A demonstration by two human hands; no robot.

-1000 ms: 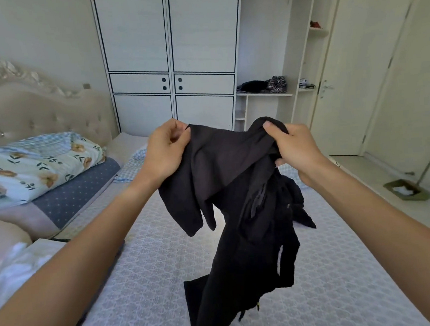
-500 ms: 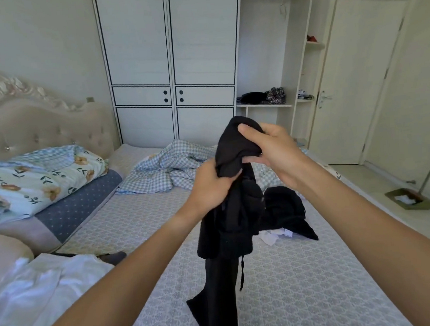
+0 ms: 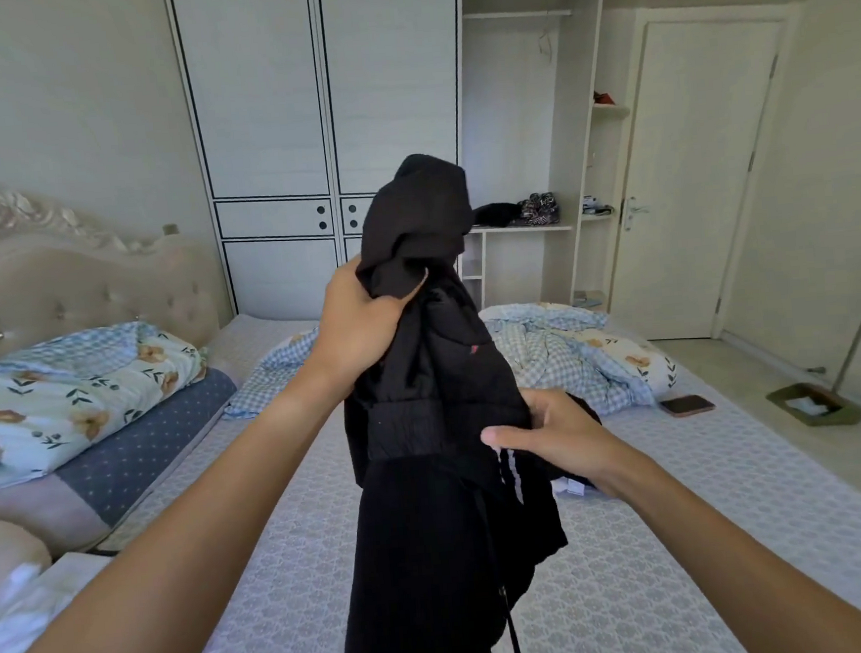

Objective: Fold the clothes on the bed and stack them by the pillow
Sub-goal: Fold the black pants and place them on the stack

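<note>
Gripping black garment (image 3: 426, 429) up high, left hand (image 3: 361, 326) clamps bunched top; right hand (image 3: 556, 440) pinches its waistband at 4 o'clock, above bed (image 3: 692, 537).

Black garment (image 3: 430, 481) — white stripes; blue-checked blanket (image 3: 564, 352) — floral pillow (image 3: 62, 391).

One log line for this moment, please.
phase: sorting garment | left hand: gripping black garment top | right hand: pinching its middle | garment: unfolded, hanging above bed

Bare mattress (image 3: 692, 537) ahead; blanket (image 3: 575, 356), phone (image 3: 687, 405) beyond.
</note>
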